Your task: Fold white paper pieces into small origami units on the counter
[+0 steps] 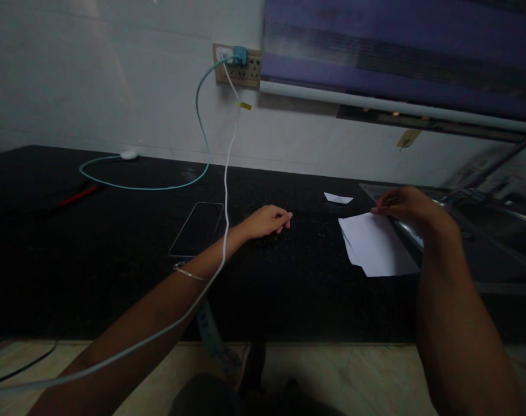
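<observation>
White paper (380,245) lies on the black counter (289,294), in front of you and off to your right. It looks like more than one sheet, since another edge peeks out on the left. Your right hand (408,208) is at the far edge of it, with the thumb and fingers bent together and the tips on the paper. It is dim there, so you cannot tell if they pinch the paper or only rest on it.

From that hand, the paper runs back toward you and a bit to the left. Its long side seems to slant, from far left to near right. Your right hand is much the nearer one. Your left hand (269,221) rests on the counter, loose and half curled, with nothing to be seen in it. For that hand the paper is to the right, well apart, with bare counter between.

A small folded paper (338,199) sits just past the far edge of the sheets, to the left of your right hand. The sink (501,237) is close by on the right. Your left arm lies near the phone (197,229), and a white cord (226,190) passes over that arm.
</observation>
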The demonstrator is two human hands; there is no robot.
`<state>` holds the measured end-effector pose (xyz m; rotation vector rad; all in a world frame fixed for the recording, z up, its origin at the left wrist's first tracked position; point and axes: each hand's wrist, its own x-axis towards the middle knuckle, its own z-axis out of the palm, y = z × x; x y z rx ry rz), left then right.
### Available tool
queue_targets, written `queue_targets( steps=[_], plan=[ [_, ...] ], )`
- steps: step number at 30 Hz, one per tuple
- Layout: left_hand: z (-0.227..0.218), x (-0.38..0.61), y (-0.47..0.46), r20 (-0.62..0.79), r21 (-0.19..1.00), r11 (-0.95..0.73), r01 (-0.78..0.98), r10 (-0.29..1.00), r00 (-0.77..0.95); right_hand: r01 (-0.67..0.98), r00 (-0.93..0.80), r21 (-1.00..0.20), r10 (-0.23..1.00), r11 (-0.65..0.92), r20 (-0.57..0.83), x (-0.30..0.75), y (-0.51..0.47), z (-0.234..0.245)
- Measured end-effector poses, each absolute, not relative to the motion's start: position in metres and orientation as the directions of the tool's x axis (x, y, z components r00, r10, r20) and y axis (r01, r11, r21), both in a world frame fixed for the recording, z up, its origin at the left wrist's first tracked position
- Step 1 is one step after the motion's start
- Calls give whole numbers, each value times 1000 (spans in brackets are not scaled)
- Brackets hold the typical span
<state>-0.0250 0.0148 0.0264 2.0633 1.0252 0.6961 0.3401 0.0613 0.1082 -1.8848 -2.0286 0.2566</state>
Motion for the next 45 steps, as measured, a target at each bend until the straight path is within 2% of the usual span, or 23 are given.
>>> queue_targets(
  steps=[3, 6, 9, 15, 19, 24, 35, 45],
  plan=[
    [26, -25, 15, 157, 782, -436, 444, 829, 537, 936, -15, -352, 1000, 18, 10, 340, 62, 109],
    [27, -25, 14, 160, 778, -440, 449, 830, 535, 952, -19, -306, 1000, 24, 21, 338, 59, 112],
    [28, -25, 13, 158, 784, -435, 444, 830, 535, 951, -13, -309, 998, 32, 62, 339, 57, 113],
    [25, -26, 15, 179, 779, -454, 431, 822, 541, 936, -5, -340, 971, 89, 241, 352, 61, 110],
    [25, -26, 15, 170, 788, -440, 431, 827, 535, 920, -44, -367, 968, 136, 246, 351, 60, 110],
    [28, -25, 13, 150, 788, -425, 445, 834, 531, 952, -22, -287, 963, 101, 267, 342, 58, 114],
    [27, -26, 13, 157, 780, -434, 451, 833, 530, 945, -51, -303, 968, 126, 244, 344, 59, 113],
    [27, -26, 13, 155, 776, -434, 458, 834, 529, 957, 2, -270, 931, 104, 366, 345, 56, 113]
  ],
)
